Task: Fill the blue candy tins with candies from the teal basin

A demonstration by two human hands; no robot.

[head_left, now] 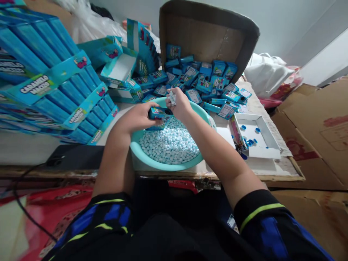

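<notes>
A mint-green basin (140, 154) in front of me holds a heap of small pale-blue candies (171, 143). Over its left side, my left hand (144, 114) grips a small blue candy box (159, 113), tilted with one end toward the right. My right hand (179, 103) is closed around a cluster of the candies, some showing between the fingers, just above and right of that box. Whether the box end is open is hard to make out. Behind the basin lies a loose pile of similar blue boxes (203, 83).
Stacked display trays of blue boxes (51, 87) rise at the left. A large brown carton (209, 29) stands open behind the pile. To the right, a white box lid (261, 141) holds several blue caps. A black flat device (76, 157) lies at the table's front left.
</notes>
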